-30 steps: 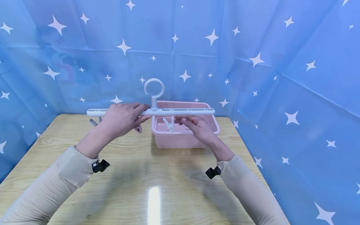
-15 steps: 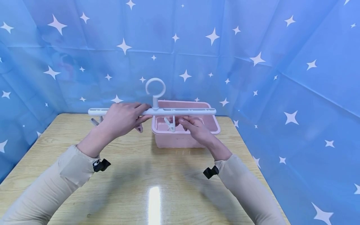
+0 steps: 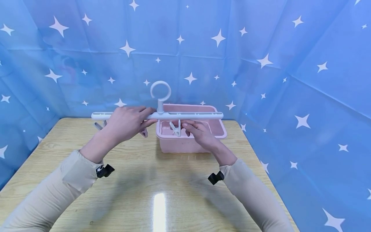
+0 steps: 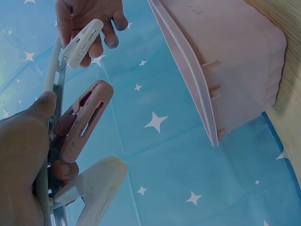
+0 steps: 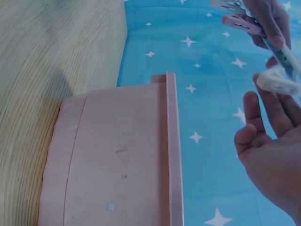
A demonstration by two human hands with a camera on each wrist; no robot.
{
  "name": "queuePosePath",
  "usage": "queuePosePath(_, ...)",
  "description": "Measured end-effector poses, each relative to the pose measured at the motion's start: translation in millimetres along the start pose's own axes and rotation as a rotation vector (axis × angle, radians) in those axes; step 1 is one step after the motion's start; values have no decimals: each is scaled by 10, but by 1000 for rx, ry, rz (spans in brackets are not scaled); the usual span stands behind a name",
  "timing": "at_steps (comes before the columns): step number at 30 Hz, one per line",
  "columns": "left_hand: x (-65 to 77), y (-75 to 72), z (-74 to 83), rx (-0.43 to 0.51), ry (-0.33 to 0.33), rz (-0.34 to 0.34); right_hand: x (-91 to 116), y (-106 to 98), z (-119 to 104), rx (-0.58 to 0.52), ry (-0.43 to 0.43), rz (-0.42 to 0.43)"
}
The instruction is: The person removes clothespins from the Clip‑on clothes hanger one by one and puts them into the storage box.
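My left hand [image 3: 126, 124] grips the bar of a white clip hanger [image 3: 200, 115] left of its round hook, holding it above the table. Clips hang below the bar: a white clip [image 3: 179, 129] right of the hook, a pink clip [image 4: 87, 122] by my left fingers, and a pale clip [image 4: 96, 188] farther left. My right hand [image 3: 200, 133] is beside the white clip on the right, palm up, with index and middle fingers extended behind it close to the bar. The other right fingers bend loosely. Whether the fingertips touch the clip is hard to tell.
A pink plastic basket [image 3: 185, 145] stands at the back of the wooden table [image 3: 139, 180], partly behind the hanger and right hand. A blue curtain [image 3: 162, 38] with white stars surrounds the table's back and sides. Both wrists carry a small black camera.
The hanger has shifted very slightly right with my left hand. My right hand has moved a little left, nearer the white clip, and its fingers have changed position slightly.
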State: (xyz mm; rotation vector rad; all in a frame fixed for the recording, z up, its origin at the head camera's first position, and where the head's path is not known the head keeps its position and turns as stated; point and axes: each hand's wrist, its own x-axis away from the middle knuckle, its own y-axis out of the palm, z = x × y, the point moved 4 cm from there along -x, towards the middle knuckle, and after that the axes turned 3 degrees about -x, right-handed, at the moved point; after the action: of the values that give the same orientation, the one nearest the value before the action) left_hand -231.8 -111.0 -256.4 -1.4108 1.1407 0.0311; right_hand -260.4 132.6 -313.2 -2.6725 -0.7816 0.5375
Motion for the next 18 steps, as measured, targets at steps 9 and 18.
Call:
queuePosePath(9, 10, 16, -8, 9, 0, 14, -22, 39, -24, -82, -36, -36)
queuePosePath(18, 11, 11, 2, 17, 4, 33, -47, 69, 17, -231, -22, -54)
